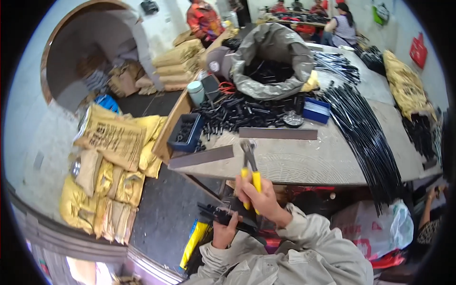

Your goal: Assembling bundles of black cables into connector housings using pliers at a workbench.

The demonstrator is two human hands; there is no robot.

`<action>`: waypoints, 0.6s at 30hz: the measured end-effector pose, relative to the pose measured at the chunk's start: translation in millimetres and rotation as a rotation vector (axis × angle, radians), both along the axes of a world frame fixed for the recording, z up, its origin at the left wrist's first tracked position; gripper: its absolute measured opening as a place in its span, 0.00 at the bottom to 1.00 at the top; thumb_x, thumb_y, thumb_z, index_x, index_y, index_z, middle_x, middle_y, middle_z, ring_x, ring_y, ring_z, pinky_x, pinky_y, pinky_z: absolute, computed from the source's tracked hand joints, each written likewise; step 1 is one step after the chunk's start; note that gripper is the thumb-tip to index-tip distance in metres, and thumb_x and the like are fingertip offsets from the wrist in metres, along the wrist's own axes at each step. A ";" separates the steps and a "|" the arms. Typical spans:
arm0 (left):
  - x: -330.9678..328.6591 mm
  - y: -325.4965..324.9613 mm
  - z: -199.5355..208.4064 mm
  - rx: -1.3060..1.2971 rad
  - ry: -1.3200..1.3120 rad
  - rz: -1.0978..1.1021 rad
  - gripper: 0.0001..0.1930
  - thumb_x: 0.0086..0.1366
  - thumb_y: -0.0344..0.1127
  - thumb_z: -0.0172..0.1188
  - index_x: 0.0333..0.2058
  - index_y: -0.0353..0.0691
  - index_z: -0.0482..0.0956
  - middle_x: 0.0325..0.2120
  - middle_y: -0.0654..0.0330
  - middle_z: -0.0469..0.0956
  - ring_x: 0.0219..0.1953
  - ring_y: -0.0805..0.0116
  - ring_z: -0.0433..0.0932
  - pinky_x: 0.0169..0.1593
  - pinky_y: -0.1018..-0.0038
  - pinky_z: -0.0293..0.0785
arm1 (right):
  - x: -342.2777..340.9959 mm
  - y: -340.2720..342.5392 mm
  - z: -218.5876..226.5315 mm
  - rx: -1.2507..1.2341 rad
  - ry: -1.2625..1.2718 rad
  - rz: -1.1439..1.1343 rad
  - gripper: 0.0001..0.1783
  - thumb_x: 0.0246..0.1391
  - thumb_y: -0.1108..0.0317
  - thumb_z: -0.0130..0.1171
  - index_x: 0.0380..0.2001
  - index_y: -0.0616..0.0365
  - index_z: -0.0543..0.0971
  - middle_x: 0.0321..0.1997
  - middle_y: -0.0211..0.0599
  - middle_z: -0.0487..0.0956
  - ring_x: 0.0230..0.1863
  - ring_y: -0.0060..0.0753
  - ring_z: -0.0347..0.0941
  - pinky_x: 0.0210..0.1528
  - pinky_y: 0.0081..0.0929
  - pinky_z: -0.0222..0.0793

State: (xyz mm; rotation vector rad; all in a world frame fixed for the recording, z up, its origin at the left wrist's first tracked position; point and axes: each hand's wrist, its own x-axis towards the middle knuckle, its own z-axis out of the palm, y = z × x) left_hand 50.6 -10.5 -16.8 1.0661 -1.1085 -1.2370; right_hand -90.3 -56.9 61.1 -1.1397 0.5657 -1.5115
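My right hand [264, 195] is closed around the yellow handles of a pair of pincers [248, 151]. Their metal jaws point away from me, over the near edge of the worktable [297, 164]. Lower and to the left, my left hand [224, 232] grips a bundle of black rods [209, 212] in front of my lap. The exact kind of these rods is hard to make out. On the table beyond lie a heap of small black parts [237, 113] and two dark flat bars [278, 133].
A large grey sack [242, 80] of black parts stands behind the heap. Long black rods [363, 137] overhang the table's front edge at right. A blue bin [186, 134] sits at the left corner. Yellow sacks [114, 135] are piled on the floor. Several people are farther back.
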 end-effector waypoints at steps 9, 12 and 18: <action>2.3 9.9 4.2 0.010 -0.093 0.018 0.08 0.59 0.23 0.49 0.36 0.37 0.61 0.22 0.59 0.71 0.26 0.69 0.75 0.35 0.72 0.73 | -5.7 -41.1 4.8 0.194 0.133 0.085 0.13 0.54 0.59 0.51 0.25 0.58 0.70 0.16 0.25 0.68 0.17 0.15 0.63 0.20 0.16 0.59; 6.0 -15.1 3.4 -0.099 -0.202 -0.114 0.03 0.61 0.25 0.49 0.31 0.38 0.64 0.24 0.59 0.73 0.29 0.69 0.75 0.35 0.72 0.73 | -25.8 -10.6 -29.1 -0.001 0.424 -0.181 0.10 0.52 0.63 0.55 0.30 0.60 0.72 0.21 0.30 0.73 0.23 0.19 0.68 0.25 0.19 0.64; 2.6 -26.1 51.2 -0.070 -0.013 -0.174 0.07 0.60 0.23 0.49 0.34 0.38 0.61 0.20 0.59 0.71 0.26 0.68 0.76 0.38 0.69 0.74 | -75.3 19.1 -12.4 -0.674 1.450 -0.496 0.19 0.29 0.73 0.58 0.33 0.56 0.74 0.44 0.41 0.71 0.40 0.44 0.69 0.41 0.34 0.64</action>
